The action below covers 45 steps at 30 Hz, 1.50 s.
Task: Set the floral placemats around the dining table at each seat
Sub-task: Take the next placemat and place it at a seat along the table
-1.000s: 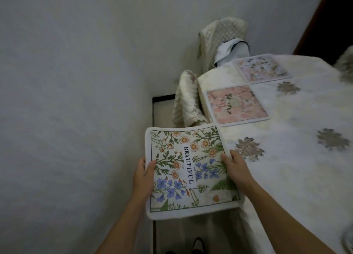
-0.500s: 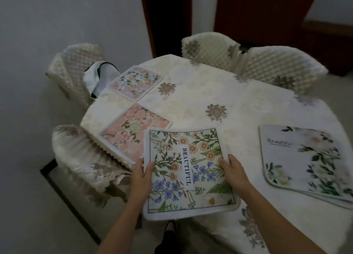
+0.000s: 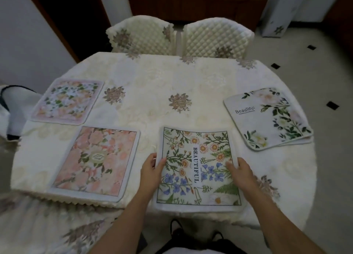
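Note:
A wildflower placemat [image 3: 198, 169] printed "BEAUTIFUL" lies at the near edge of the cream-clothed table [image 3: 156, 85]. My left hand [image 3: 152, 169] pinches its left edge, thumb on top. My right hand [image 3: 240, 172] holds its right edge with the thumb across the print. A pink floral placemat [image 3: 95, 162] lies to the left at the near edge. A pale pink-and-green placemat [image 3: 66, 101] sits further back on the left. At the right side a small stack of white-rose placemats [image 3: 269, 118] lies on the cloth.
Two quilted chair backs [image 3: 141, 36] [image 3: 215, 38] stand side by side at the far side of the table. A third covered chair [image 3: 47, 221] is at the near left. A white garment [image 3: 9, 108] hangs at the far left. Tiled floor [image 3: 324, 62] lies to the right.
The view swung from the wall and left side to face the table squarely. The wildflower placemat, held off the table's edge before, now lies on the cloth at the near edge, both hands still on it.

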Available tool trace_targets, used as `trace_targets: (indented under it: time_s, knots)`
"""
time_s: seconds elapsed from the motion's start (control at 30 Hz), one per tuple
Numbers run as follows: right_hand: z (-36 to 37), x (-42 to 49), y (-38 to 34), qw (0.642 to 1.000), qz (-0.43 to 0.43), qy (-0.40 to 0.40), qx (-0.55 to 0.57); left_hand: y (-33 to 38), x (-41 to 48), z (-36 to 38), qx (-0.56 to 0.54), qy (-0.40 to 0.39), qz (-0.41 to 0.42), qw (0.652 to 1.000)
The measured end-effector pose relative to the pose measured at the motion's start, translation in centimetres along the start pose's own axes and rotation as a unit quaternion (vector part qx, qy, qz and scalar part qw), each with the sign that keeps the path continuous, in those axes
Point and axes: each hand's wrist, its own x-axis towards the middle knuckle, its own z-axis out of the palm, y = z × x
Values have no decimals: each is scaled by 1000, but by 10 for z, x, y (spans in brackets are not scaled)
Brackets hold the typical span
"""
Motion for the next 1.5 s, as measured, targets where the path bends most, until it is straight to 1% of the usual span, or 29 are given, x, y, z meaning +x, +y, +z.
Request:
trace_targets:
  time_s: [0.1, 0.23, 0.33, 0.47, 0.6, 0.73, 1.1, 1.23, 1.27, 1.3, 1.33, 1.37, 1.4, 1.43, 1.47, 1.5]
  knots:
    - [8, -1, 9, 1000, 23, 15, -15, -11, 12, 0, 6, -27, -34, 999]
    - [16, -5, 16, 998, 55, 19, 27, -17, 20, 1, 38, -39, -61, 997]
    - [20, -4, 21, 997, 73, 32, 17, -20, 25, 3, 79, -24, -72, 994]
    - [23, -1, 24, 993, 92, 59, 37, -30, 27, 2, 142, 5, -76, 987]
    - [22, -1, 25, 987, 113, 80, 76, -33, 27, 3, 169, 17, -69, 983]
    - [21, 1, 28, 987, 116, 82, 81, -35, 29, 4, 188, 23, -64, 980]
    - [15, 1, 27, 991, 103, 86, -1, -42, 30, 12, 234, 39, -32, 971]
    - [13, -1, 25, 990, 105, 79, -52, -43, 30, 13, 290, 26, -15, 957]
    - [13, -2, 24, 986, 92, 87, -105, -42, 29, 14, 321, 27, -6, 947]
    - [15, -4, 24, 974, 59, 106, -191, -40, 28, 16, 365, 32, 7, 930]
    - [19, -5, 26, 952, 8, 126, -279, -38, 28, 18, 413, 39, 29, 909]
    - [25, -7, 27, 926, -62, 140, -345, -36, 28, 22, 454, 42, 65, 888]
    - [35, -8, 27, 909, -136, 135, -369, -34, 29, 27, 480, 32, 111, 870]
    - [46, -8, 25, 900, -201, 118, -369, -33, 31, 34, 492, 10, 157, 857]
    - [60, -7, 24, 889, -246, 95, -373, -34, 35, 43, 499, -19, 194, 845]
    - [75, -3, 23, 879, -273, 67, -386, -37, 39, 53, 507, -54, 221, 831]
